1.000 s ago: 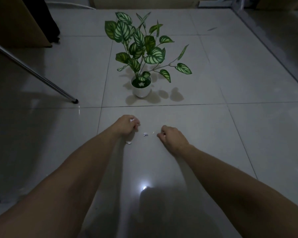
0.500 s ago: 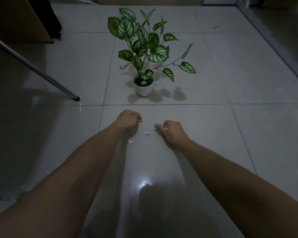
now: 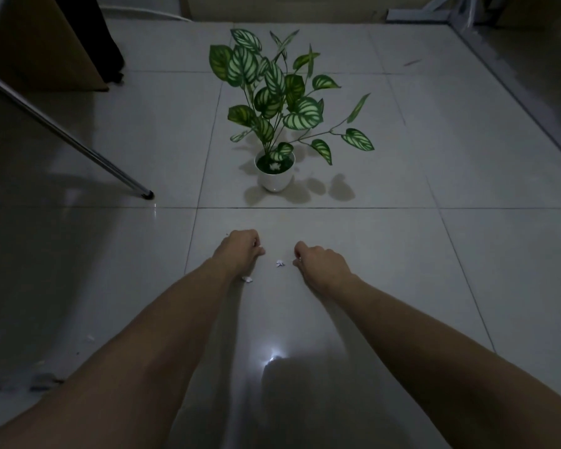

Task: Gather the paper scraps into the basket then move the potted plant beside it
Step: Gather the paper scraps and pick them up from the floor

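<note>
Item 1, paper scraps: one scrap (image 3: 280, 263) lies on the floor (image 3: 353, 241) between my two hands, a second scrap (image 3: 247, 279) sits just beside the L wrist, nearer me. Both tiny, white, crumpled; I judge them near weightless, soft, apt to skid on the glossy tile, so pinch w/ fingertips from above, no scooping. Item 2, potted plant (image 3: 274, 124): upright in a small white pot (image 3: 275, 179), on the tile beyond the hands, well apart from them. Leaves broad, stems thin & spreading; I judge it top-heavy & light, so take the pot wall low w/ a wrap grip, not the stems. Item 3, basket: not in view. Item 4, left hand (image 3: 240, 251): curled into a loose fist, knuckles up, low over the floor; can't tell if scraps are inside. Item 5, right hand (image 3: 321, 262): also curled, thumb and forefinger drawn together at the tip w/ a white fleck there, prob. a scrap pinched, not certain. Misc: slanted metal leg (image 3: 78, 144) at far L.
</note>
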Demonstrator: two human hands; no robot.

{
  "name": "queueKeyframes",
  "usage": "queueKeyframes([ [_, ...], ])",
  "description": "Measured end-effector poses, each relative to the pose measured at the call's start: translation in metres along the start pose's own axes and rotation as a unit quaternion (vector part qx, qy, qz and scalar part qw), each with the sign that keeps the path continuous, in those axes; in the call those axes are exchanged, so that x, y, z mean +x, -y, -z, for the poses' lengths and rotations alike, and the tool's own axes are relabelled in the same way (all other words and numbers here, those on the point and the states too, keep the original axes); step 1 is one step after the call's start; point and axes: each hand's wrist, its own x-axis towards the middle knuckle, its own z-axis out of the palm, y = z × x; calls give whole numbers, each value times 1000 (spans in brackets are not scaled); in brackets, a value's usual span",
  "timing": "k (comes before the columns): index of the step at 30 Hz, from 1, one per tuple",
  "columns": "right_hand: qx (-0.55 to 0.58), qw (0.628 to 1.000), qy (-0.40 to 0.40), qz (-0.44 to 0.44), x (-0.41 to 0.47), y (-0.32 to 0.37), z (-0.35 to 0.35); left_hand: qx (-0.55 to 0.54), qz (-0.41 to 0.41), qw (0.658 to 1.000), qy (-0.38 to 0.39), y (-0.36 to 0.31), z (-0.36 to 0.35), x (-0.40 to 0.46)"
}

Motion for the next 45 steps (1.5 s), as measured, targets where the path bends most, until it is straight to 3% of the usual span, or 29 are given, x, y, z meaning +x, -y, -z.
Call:
queueKeyframes([
  [5, 24, 999, 25, -19, 2, 4, -1, -48, -29, 998, 6, 7, 0, -3],
  [8, 115, 992, 1, -48, 1, -4, 5, -102, -24, 994, -21, 9, 7, -3],
  [11, 139, 989, -16, -50, -4, -13, 8, -149, -19, 989, -19, 8, 18, -2],
  [20, 13, 1000, -9, -9, -4, 10, 0, -129, 28, 991, -19, 5, 35, -6],
  [26, -35, 999, 22, -26, 2, 24, -2, -256, 33, 966, -8, 9, 35, -8],
  [32, 132, 990, 31, -46, 4, 13, 1, -56, -84, 990, 100, 18, 35, -11],
  [36, 177, 984, -27, -5, 0, 6, 5, -24, -81, 990, 112, 28, 25, -15],
  [41, 146, 988, -30, 29, -3, 8, 9, 32, -95, 980, 174, 31, 26, -17],
  [45, 65, 996, 1, 69, -2, 14, 0, 34, -120, 977, 174, 30, 21, -17],
])
